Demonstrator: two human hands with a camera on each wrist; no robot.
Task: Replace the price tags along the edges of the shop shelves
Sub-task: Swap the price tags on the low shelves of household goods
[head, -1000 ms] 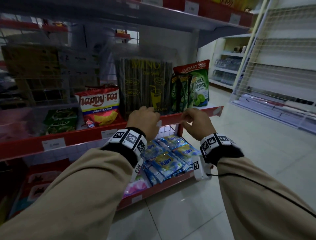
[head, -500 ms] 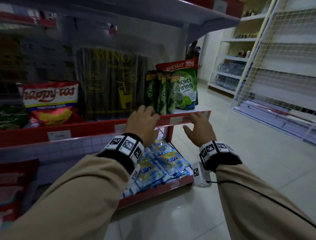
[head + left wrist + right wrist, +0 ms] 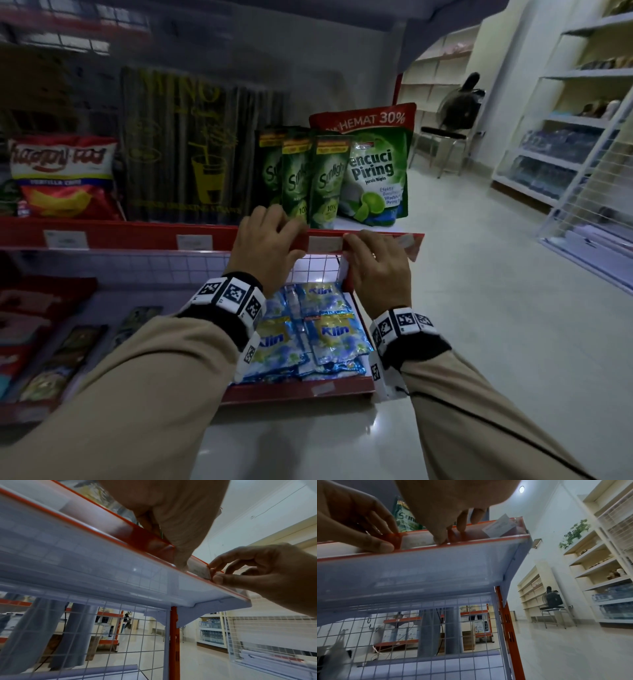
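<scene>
A white price tag (image 3: 324, 244) sits in the red edge strip (image 3: 137, 234) of the middle shelf, between my two hands. My left hand (image 3: 284, 236) grips the strip just left of the tag, fingers over the top and thumb (image 3: 380, 546) on the front. My right hand (image 3: 356, 246) pinches the tag's right end (image 3: 203, 572) between forefinger and thumb (image 3: 221, 578). A second tag (image 3: 500, 525) stands tilted and loose at the strip's right end. Two more tags (image 3: 65, 238) (image 3: 193, 242) sit farther left in the strip.
Green Sunlight pouches (image 3: 322, 178), a black straw pack (image 3: 191, 144) and a chips bag (image 3: 61, 174) stand right behind the strip. Blue Klin sachets (image 3: 322, 329) lie on the shelf below. A white wire panel (image 3: 596, 192) leans at the right; a chair (image 3: 442, 137) stands down the aisle.
Both hands have slid right along the strip towards the shelf's end. My right hand's spread fingers have come together on the tag's right end.
</scene>
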